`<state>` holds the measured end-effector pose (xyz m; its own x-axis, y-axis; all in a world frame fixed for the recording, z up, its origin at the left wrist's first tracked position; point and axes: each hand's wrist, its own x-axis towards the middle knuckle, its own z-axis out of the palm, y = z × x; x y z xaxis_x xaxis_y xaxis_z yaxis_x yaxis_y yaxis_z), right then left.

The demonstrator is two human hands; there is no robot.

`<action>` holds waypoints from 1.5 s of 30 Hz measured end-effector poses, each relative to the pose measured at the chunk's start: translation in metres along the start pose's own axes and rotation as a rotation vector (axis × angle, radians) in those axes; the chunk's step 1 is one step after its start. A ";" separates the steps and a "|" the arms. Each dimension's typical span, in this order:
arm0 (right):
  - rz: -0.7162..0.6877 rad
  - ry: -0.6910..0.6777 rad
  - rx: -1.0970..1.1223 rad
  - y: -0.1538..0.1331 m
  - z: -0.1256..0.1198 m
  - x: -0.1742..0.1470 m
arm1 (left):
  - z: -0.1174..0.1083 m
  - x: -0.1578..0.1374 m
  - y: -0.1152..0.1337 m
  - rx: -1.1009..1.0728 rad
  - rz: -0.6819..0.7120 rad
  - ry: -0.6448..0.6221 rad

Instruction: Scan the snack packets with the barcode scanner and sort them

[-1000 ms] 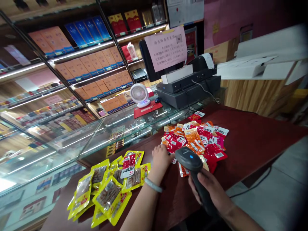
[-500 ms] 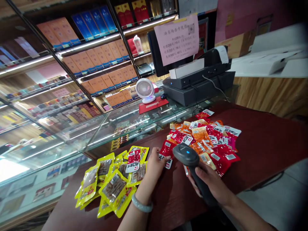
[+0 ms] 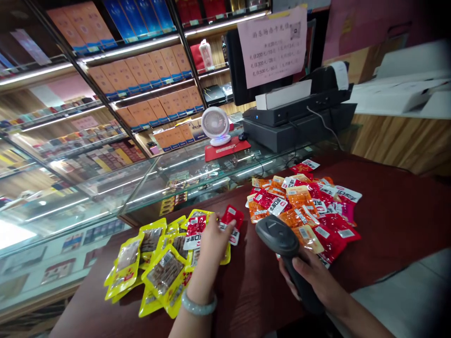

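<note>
My left hand [image 3: 215, 239], with a pale bangle on its wrist, pinches a small red-and-white snack packet [image 3: 232, 218] at the right edge of the yellow pile. Several yellow snack packets [image 3: 165, 270] of brown sticks lie heaped there, and another red-and-white packet [image 3: 196, 230] rests on top of them. In my right hand [image 3: 312, 272] is a black barcode scanner [image 3: 276, 234], a small blue light showing on its head. Just beyond the scanner spreads a heap of red and orange snack packets [image 3: 299, 202].
The dark red tabletop [image 3: 394, 202] adjoins a glass display counter [image 3: 141, 188]. On the counter stand a white fan [image 3: 215, 124] on a red mat, a black cash register unit [image 3: 296, 126], and a monitor carrying a pink paper sign [image 3: 273, 47]. Shelves of boxes [image 3: 148, 70] line the back.
My left hand has carried the red packet leftward, away from the red heap to the yellow pile. The scanner stays in my right hand; the whole view has shifted slightly.
</note>
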<state>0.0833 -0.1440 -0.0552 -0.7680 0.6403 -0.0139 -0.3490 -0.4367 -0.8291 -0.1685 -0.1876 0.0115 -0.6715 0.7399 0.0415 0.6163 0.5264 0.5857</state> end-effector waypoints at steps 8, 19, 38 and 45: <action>0.010 0.024 0.045 -0.004 0.004 -0.001 | -0.039 0.005 -0.008 0.460 0.031 0.471; 0.015 0.195 0.166 -0.011 0.006 -0.001 | 0.066 0.026 0.058 0.442 0.148 -0.029; 0.004 0.156 0.112 -0.012 0.011 0.000 | 0.041 0.000 0.049 0.208 0.243 -0.109; 0.020 0.142 0.123 -0.012 0.008 -0.001 | 0.019 -0.002 0.014 -0.057 0.190 -0.183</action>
<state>0.0835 -0.1443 -0.0411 -0.6952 0.7094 -0.1158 -0.4038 -0.5187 -0.7536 -0.1505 -0.1740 0.0038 -0.4571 0.8893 0.0116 0.6966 0.3499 0.6263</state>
